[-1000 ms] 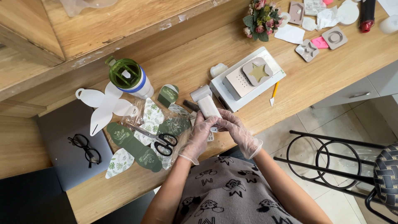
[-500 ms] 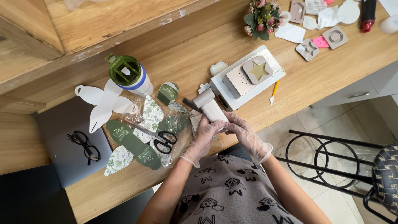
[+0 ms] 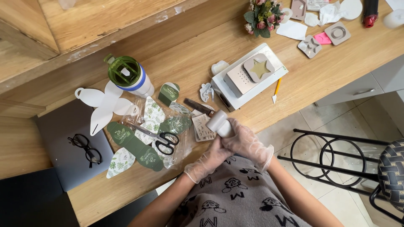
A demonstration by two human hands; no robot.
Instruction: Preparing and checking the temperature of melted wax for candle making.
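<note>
Both my hands wear thin clear gloves and meet at the table's near edge. My right hand (image 3: 247, 142) wraps around a pale, roll-shaped block (image 3: 219, 123) that points up and to the left. My left hand (image 3: 209, 159) cups in from below, against the right hand and the block's lower end. Just left of the block a small patterned flat piece (image 3: 203, 127) lies on the wood. A dark flat tool (image 3: 198, 106) rests just beyond it.
Black-handled scissors (image 3: 162, 138) lie on green and white leaf-print cutouts in clear wrap. A green-lidded bottle (image 3: 128, 75), white box with star mould (image 3: 249, 75), yellow-handled knife (image 3: 275, 90), flowers (image 3: 264, 14), grey laptop with glasses (image 3: 85, 149) and a black metal stool (image 3: 336, 157) surround me.
The pale block has come nearer to me and tilted, from upright on the table into both hands at the edge. My hands have closed tighter around it.
</note>
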